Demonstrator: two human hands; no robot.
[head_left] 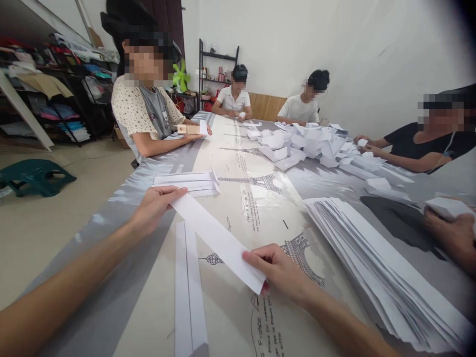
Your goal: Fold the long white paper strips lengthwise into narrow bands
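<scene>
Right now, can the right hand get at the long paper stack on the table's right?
Probably yes: nothing visible blocks the gap between the right hand and the paper stack, though its fingers grip one end of the white strip.

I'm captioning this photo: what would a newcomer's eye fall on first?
Most striking is the white paper strip held between the left hand and right hand, near the centre. Beyond it, to the right, spreads a big heap of white paper pieces. Upper left, a bright green fan stands out.
</scene>
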